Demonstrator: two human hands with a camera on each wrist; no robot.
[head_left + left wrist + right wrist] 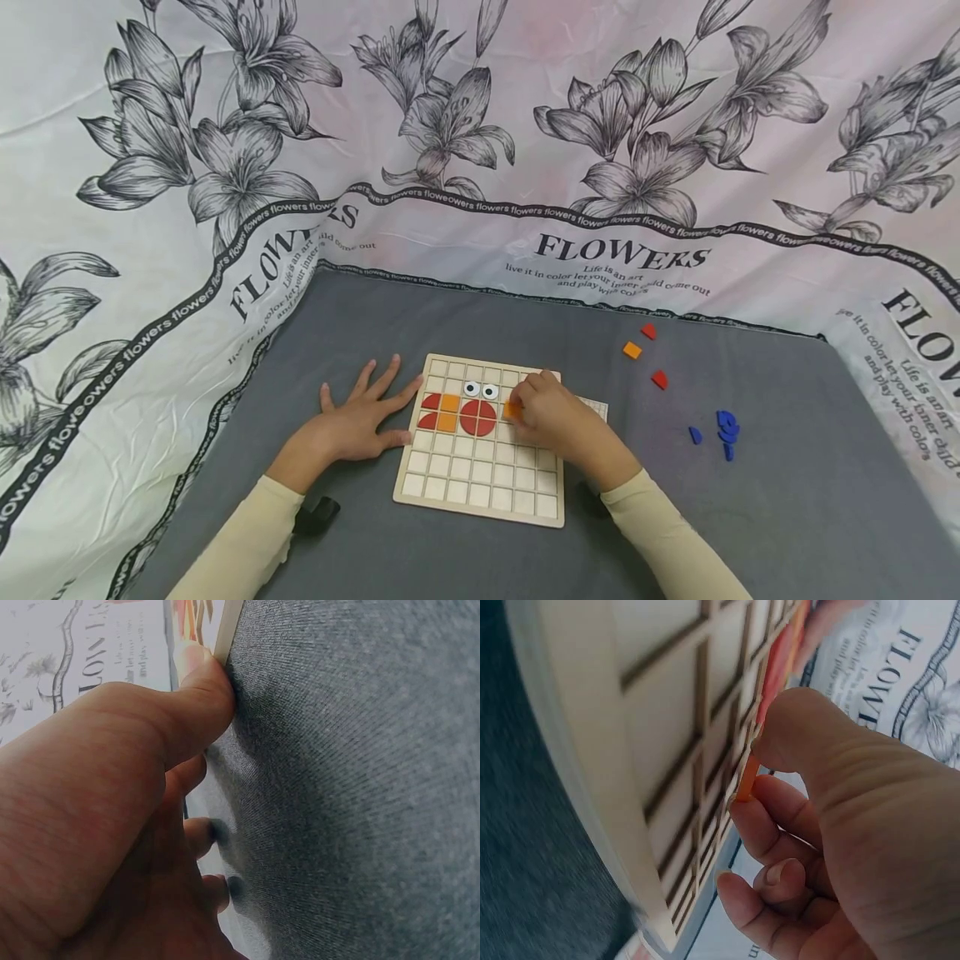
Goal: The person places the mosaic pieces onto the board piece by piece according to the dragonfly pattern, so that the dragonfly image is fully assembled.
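A wooden grid board (480, 493) lies on the grey cloth. My right hand (558, 423) is over its right side, pinching an orange square tile (748, 776) between thumb and finger at the grid. The left hand (351, 427) rests spread on the cloth, its thumb and index finger touching the board's left edge. Set in the grid are red quarter-round tiles forming a circle (477, 418), with two eye tiles (481, 390) above. Left of the circle are orange squares (447, 413) and more red quarter-round tiles (431, 402).
Right of the board lie loose red tiles (659, 380), an orange tile (632, 350) and several blue pieces (727, 427). A pale gridded sheet or board (597, 408) shows partly behind my right hand. Flower-printed cloth (450, 242) hangs behind and at the sides.
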